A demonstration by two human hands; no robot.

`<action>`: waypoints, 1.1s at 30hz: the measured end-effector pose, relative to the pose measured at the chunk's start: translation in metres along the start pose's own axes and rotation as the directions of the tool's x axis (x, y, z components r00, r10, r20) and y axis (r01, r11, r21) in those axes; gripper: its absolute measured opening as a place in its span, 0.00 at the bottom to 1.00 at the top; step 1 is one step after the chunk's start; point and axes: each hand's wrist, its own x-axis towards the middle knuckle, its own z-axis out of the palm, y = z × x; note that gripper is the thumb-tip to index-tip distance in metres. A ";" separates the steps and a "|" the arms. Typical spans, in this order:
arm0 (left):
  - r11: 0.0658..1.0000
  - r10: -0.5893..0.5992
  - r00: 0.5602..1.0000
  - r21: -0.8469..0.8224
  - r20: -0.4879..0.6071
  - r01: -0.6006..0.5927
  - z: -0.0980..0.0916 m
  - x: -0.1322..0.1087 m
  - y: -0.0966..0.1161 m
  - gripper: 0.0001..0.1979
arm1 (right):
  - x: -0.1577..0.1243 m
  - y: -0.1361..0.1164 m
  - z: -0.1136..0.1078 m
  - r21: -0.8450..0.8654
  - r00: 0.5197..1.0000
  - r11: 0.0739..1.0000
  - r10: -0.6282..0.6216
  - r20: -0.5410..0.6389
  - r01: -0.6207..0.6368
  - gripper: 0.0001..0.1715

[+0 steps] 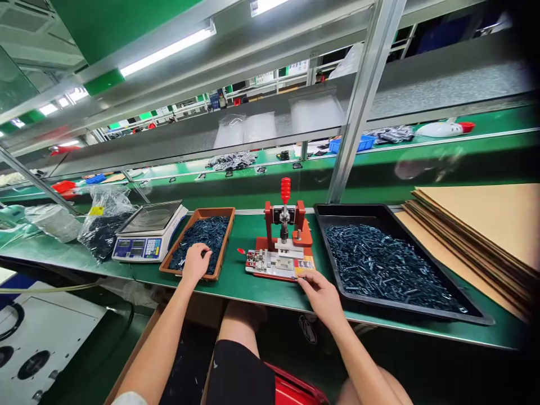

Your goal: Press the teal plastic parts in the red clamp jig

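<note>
A red hand press [285,247] is set on the green table [248,289] between a brown tray [226,243] and a black tray [413,310], both filled with dark pieces [207,233]. The right hand [323,295] is held at the press's front edge, fingertips near the thumb, and the left hand [196,262] over the brown tray, fingers curled; whether anything is gripped by either cannot be made out. Farther out, space is taken up by a scale [145,230] and plastic bag [105,225] on the left, stacked cardboard [481,222] on the right.

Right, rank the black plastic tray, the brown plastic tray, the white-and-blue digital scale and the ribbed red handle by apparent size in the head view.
1. Black plastic tray, clearly largest
2. Brown plastic tray and white-and-blue digital scale: too alike to rank
3. Ribbed red handle, clearly smallest
</note>
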 end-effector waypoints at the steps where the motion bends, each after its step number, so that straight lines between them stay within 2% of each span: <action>1: 1.000 -0.009 0.999 -0.014 -0.045 0.008 -0.003 -0.002 0.003 0.06 | 0.000 0.000 0.000 0.041 0.999 0.999 0.034 0.012 -0.034 0.21; 3: 0.997 -0.018 0.991 -0.070 -0.132 0.009 -0.008 -0.009 0.014 0.12 | -0.001 -0.001 0.002 0.106 0.994 0.989 0.099 0.053 -0.104 0.22; 5: 0.980 -0.008 0.987 -0.198 -0.159 -0.024 -0.010 -0.020 0.033 0.15 | -0.002 -0.001 0.004 0.139 0.990 0.981 0.126 0.071 -0.135 0.24; 7: 0.927 0.036 0.997 -0.371 -0.063 -0.057 -0.007 -0.033 0.062 0.15 | -0.003 -0.003 0.006 0.174 0.991 0.976 0.120 0.051 -0.127 0.26; 8: 0.892 0.064 0.998 -0.451 0.028 -0.045 -0.003 -0.040 0.079 0.15 | -0.003 -0.004 0.006 0.196 0.993 0.973 0.117 0.033 -0.121 0.28; 10: 0.840 0.108 0.969 -0.542 0.223 0.031 0.008 -0.050 0.114 0.15 | -0.003 -0.005 0.006 0.227 0.994 0.968 0.111 -0.001 -0.108 0.28; 12: 0.834 0.114 0.930 -0.542 0.350 0.102 0.022 -0.052 0.145 0.14 | -0.004 -0.007 0.006 0.217 0.993 0.970 0.115 -0.010 -0.110 0.28; 13: 0.853 0.120 0.919 -0.512 0.376 0.098 0.030 -0.051 0.158 0.12 | -0.004 -0.007 0.006 0.199 0.993 0.973 0.119 -0.001 -0.117 0.28; 15: 0.905 0.178 0.916 -0.425 0.359 -0.009 0.045 -0.045 0.176 0.07 | -0.005 -0.007 0.006 0.161 0.992 0.979 0.123 0.024 -0.125 0.30; 17: 0.929 0.255 0.920 -0.340 0.297 -0.148 0.059 -0.037 0.186 0.04 | -0.005 -0.006 0.007 0.146 0.992 0.981 0.126 0.025 -0.129 0.32; 19: 0.936 0.284 0.927 -0.281 0.246 -0.212 0.072 -0.031 0.191 0.02 | -0.005 -0.004 0.008 0.140 0.992 0.982 0.126 0.005 -0.126 0.31; 22: 0.953 0.258 0.936 -0.221 0.238 -0.207 0.090 -0.026 0.195 0.01 | -0.002 -0.003 0.010 0.054 0.997 0.997 0.064 -0.033 -0.063 0.25; 27: 0.966 0.245 0.916 -0.163 0.317 -0.202 0.105 -0.020 0.201 0.02 | -0.002 -0.005 0.006 -0.167 0.994 0.980 -0.109 -0.027 0.104 0.18; 30: 0.972 0.221 0.909 -0.156 0.354 -0.175 0.106 -0.014 0.202 0.03 | -0.004 -0.005 0.003 -0.158 0.989 0.977 -0.145 -0.020 0.140 0.18; 33: 0.980 0.191 0.897 -0.135 0.398 -0.149 0.105 -0.008 0.205 0.05 | -0.006 -0.004 0.002 -0.095 0.995 0.990 -0.103 -0.005 0.102 0.19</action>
